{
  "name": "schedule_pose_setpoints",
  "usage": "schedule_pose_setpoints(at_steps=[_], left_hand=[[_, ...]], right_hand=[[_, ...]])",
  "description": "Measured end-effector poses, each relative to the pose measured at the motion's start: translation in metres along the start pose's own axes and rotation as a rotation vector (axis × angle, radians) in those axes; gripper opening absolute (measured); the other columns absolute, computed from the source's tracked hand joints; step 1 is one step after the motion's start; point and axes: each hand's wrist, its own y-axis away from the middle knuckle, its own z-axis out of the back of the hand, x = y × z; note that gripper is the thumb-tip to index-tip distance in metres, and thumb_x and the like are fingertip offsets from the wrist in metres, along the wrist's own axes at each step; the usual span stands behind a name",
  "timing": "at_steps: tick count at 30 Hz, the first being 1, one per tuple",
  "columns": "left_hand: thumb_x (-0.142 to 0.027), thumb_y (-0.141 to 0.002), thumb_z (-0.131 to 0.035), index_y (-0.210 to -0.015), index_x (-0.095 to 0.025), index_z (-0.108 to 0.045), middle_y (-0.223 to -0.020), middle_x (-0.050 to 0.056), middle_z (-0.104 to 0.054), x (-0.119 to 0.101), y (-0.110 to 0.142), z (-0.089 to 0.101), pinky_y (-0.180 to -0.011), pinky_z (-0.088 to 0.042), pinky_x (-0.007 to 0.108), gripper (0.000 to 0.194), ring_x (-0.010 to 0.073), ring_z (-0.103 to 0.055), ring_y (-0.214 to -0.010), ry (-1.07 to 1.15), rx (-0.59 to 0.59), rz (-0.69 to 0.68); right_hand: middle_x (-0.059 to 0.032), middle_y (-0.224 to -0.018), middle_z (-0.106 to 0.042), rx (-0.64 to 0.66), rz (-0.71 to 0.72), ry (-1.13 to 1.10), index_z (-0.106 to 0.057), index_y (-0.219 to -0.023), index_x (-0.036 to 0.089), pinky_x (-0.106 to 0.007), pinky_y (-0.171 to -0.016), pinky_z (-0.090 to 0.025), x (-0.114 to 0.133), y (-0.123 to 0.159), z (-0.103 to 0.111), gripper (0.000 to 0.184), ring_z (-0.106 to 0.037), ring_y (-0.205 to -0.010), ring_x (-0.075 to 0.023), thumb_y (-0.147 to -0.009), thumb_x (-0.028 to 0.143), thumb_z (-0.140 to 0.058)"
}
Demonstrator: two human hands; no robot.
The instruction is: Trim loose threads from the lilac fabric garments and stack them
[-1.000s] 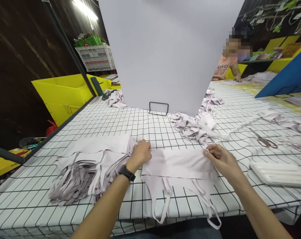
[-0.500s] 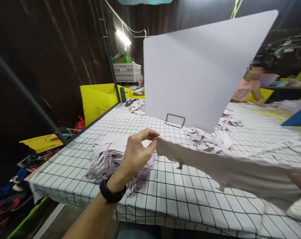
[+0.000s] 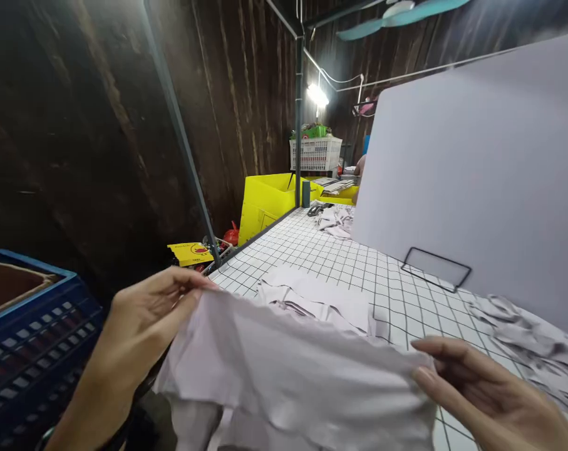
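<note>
A pale pinkish-grey piece of fabric (image 3: pixel 284 369) is stretched between my two hands, its lower part hanging past the bottom of the picture. My left hand (image 3: pixel 145 332) pinches the upper left corner between thumb and fingers. At the upper right corner, my right hand (image 3: pixel 490 388) holds the edge with thumb and forefinger. Just behind the held piece, a stack of similar fabric pieces (image 3: pixel 321 294) lies on the table with a black-and-white checked cloth (image 3: pixel 284 244). The held piece hides the near part of that stack.
A large white board (image 3: pixel 476 163) with a black wire stand (image 3: pixel 436 269) rises on the right. Loose fabric pieces (image 3: pixel 532 351) lie below it, more (image 3: pixel 335 219) at the back. A yellow bin (image 3: pixel 265 200) stands beyond the table's left edge, a blue crate (image 3: pixel 39 351) at far left.
My view has turned left. The fabric, held out long to the right before, is now close in front of me between both hands. My right hand has come fully into view.
</note>
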Motion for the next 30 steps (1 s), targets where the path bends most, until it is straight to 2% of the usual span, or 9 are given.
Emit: schedule_pose_setpoints(at_steps=[3, 5, 6, 9, 11, 15, 21, 26, 30], left_hand=[[-0.026, -0.075, -0.064, -0.086, -0.020, -0.072, -0.088, 0.004, -0.075, 0.029, -0.061, -0.046, -0.075, -0.056, 0.029, 0.015, 0.0221, -0.071, -0.084, -0.003, 0.109, -0.064], [-0.016, -0.071, -0.057, -0.086, -0.018, -0.070, -0.085, 0.004, -0.074, 0.055, -0.097, -0.088, -0.074, -0.053, 0.028, 0.019, 0.0199, -0.069, -0.083, -0.102, 0.281, -0.009], [-0.012, -0.067, -0.056, -0.081, -0.016, -0.069, -0.077, 0.004, -0.072, 0.067, -0.110, -0.110, -0.068, -0.051, 0.027, 0.019, 0.0192, -0.068, -0.076, -0.129, 0.328, 0.012], [-0.004, -0.060, -0.054, -0.072, -0.015, -0.068, -0.063, 0.001, -0.065, 0.097, -0.131, -0.162, -0.058, -0.044, 0.024, 0.022, 0.0174, -0.062, -0.066, -0.186, 0.420, 0.037], [0.000, -0.059, -0.052, -0.074, -0.014, -0.069, -0.065, 0.001, -0.065, 0.109, -0.135, -0.182, -0.058, -0.042, 0.023, 0.026, 0.0171, -0.061, -0.068, -0.223, 0.452, 0.036], [0.002, -0.063, -0.052, -0.084, -0.014, -0.071, -0.076, 0.004, -0.070, 0.120, -0.141, -0.203, -0.064, -0.045, 0.025, 0.032, 0.0190, -0.064, -0.077, -0.306, 0.472, 0.029], [0.004, -0.073, -0.051, -0.097, -0.015, -0.072, -0.096, 0.009, -0.075, 0.138, -0.136, -0.231, -0.082, -0.050, 0.029, 0.037, 0.0224, -0.067, -0.097, -0.424, 0.475, -0.017], [0.002, -0.077, -0.050, -0.106, -0.016, -0.070, -0.105, 0.009, -0.075, 0.144, -0.125, -0.230, -0.095, -0.049, 0.032, 0.040, 0.0234, -0.066, -0.104, -0.483, 0.460, -0.108], [-0.005, -0.078, -0.054, -0.107, -0.019, -0.070, -0.102, 0.008, -0.074, 0.127, -0.119, -0.226, -0.099, -0.050, 0.038, 0.037, 0.0261, -0.065, -0.106, -0.427, 0.409, -0.204]], right_hand=[[-0.0100, -0.088, -0.075, 0.127, -0.130, -0.096, -0.077, -0.102, 0.023, -0.034, -0.070, -0.065, 0.002, -0.046, -0.030, 0.054, -0.074, -0.085, -0.0305, -0.060, 0.055, -0.089], [-0.0060, -0.081, -0.071, 0.097, -0.135, -0.080, -0.075, -0.101, 0.022, -0.035, -0.073, -0.063, -0.010, -0.068, -0.045, 0.050, -0.071, -0.081, -0.0267, -0.066, 0.056, -0.085], [-0.0032, -0.075, -0.068, 0.064, -0.128, -0.049, -0.074, -0.099, 0.022, -0.035, -0.073, -0.061, -0.018, -0.076, -0.050, 0.048, -0.069, -0.077, -0.0245, -0.068, 0.058, -0.082], [0.0027, -0.063, -0.057, -0.027, -0.114, 0.076, -0.071, -0.096, 0.022, -0.036, -0.069, -0.057, -0.045, -0.090, -0.058, 0.047, -0.064, -0.067, -0.0220, -0.071, 0.061, -0.075], [0.0028, -0.063, -0.057, -0.063, -0.116, 0.143, -0.069, -0.100, 0.023, -0.037, -0.066, -0.055, -0.057, -0.098, -0.059, 0.049, -0.065, -0.068, -0.0235, -0.073, 0.064, -0.072], [0.0000, -0.067, -0.066, -0.106, -0.116, 0.245, -0.068, -0.102, 0.024, -0.036, -0.062, -0.051, -0.061, -0.119, -0.058, 0.049, -0.067, -0.071, -0.0253, -0.074, 0.063, -0.068], [-0.0024, -0.065, -0.070, -0.124, -0.110, 0.401, -0.065, -0.084, 0.025, -0.042, -0.068, -0.049, -0.061, -0.143, -0.062, 0.037, -0.066, -0.066, -0.0276, -0.065, 0.055, -0.068], [-0.0051, -0.076, -0.071, -0.143, -0.110, 0.357, -0.063, -0.092, 0.023, -0.040, -0.070, -0.052, -0.065, -0.140, -0.069, 0.037, -0.068, -0.072, -0.0278, -0.066, 0.050, -0.065], [-0.0124, -0.103, -0.071, -0.167, -0.146, 0.326, -0.062, -0.099, 0.019, -0.039, -0.076, -0.054, -0.062, -0.130, -0.075, 0.035, -0.069, -0.077, -0.0249, -0.072, 0.042, -0.061]])
